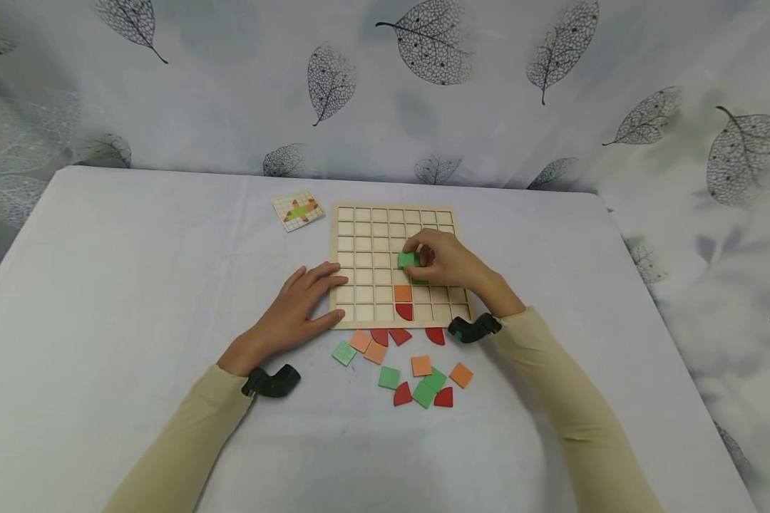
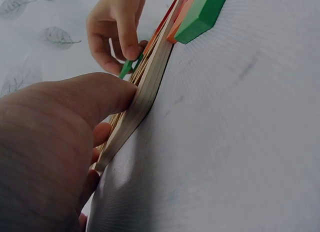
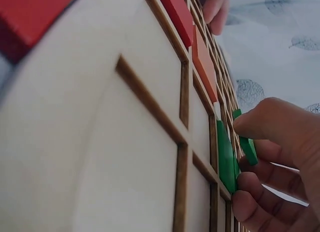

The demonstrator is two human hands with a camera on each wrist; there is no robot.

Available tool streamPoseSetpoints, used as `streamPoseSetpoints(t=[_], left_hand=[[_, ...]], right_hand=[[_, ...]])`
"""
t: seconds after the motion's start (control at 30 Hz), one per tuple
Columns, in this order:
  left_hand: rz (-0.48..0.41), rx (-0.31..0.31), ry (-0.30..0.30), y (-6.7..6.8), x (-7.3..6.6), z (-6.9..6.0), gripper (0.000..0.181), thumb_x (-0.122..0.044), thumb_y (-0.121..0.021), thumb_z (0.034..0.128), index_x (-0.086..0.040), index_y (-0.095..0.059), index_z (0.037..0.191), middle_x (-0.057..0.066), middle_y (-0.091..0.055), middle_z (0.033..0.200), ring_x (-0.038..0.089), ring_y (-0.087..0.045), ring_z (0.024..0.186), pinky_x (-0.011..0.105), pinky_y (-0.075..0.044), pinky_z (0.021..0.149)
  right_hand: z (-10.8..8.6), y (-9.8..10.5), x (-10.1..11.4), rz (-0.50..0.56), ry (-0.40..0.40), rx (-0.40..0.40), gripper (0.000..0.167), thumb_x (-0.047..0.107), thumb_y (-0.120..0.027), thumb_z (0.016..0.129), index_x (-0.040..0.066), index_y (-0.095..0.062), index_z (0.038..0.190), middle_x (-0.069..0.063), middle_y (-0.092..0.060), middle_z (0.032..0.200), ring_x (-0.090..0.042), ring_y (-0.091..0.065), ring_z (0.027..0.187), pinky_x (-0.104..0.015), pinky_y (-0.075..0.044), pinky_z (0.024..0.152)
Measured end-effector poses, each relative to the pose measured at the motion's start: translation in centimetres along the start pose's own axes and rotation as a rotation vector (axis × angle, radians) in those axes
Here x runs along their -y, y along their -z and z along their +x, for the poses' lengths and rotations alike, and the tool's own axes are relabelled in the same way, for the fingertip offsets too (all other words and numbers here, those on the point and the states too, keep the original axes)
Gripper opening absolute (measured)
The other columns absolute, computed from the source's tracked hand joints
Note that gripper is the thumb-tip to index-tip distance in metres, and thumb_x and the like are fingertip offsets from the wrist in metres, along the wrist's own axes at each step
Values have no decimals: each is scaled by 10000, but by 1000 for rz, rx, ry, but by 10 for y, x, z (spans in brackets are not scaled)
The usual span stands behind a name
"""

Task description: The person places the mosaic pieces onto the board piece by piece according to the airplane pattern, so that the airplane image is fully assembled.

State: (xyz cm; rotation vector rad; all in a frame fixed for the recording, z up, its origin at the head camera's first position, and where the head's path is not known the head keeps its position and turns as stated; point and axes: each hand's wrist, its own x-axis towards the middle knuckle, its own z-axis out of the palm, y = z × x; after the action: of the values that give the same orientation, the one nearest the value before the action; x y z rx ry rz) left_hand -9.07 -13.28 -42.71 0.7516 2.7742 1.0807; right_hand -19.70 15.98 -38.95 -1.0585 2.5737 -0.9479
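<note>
A wooden grid board (image 1: 363,261) lies on the white table. My left hand (image 1: 304,305) rests at its left edge, fingers extended over the border; the left wrist view shows the thumb (image 2: 112,94) against the board's side. Over the board's middle, my right hand (image 1: 448,258) pinches a green square tile (image 3: 248,148) between thumb and fingers, tilted relative to the cells. Another green tile (image 3: 226,157) sits in the grid beside these fingers, mostly covered in the head view. Nearer the front edge, an orange square (image 1: 402,293) and a red quarter-circle (image 1: 404,311) occupy cells in one column.
Loose green squares (image 1: 389,377), orange squares (image 1: 421,366) and red quarter-circles (image 1: 435,335) are scattered in front of the board, some overlapping. A small pattern card (image 1: 298,211) lies beyond the board's left corner. Leaf-patterned cloth (image 1: 231,107) hangs behind the table.
</note>
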Motion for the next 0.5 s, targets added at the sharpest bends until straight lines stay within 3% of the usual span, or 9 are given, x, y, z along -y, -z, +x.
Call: streamPoseSetpoints(t=[0.5], left_hand=[[4,-16,-11,-2,-1,0,526,-249,-655,926,-57,-495,1388,132,-360,1521,291,-328,1414,465,-84,1210]], right_hand=[[3,-5,3,-18,-62,3,280,112,-730,880,-8,-686,1130,-144,-585,1017,-200,-509,743,-305,-438,664]])
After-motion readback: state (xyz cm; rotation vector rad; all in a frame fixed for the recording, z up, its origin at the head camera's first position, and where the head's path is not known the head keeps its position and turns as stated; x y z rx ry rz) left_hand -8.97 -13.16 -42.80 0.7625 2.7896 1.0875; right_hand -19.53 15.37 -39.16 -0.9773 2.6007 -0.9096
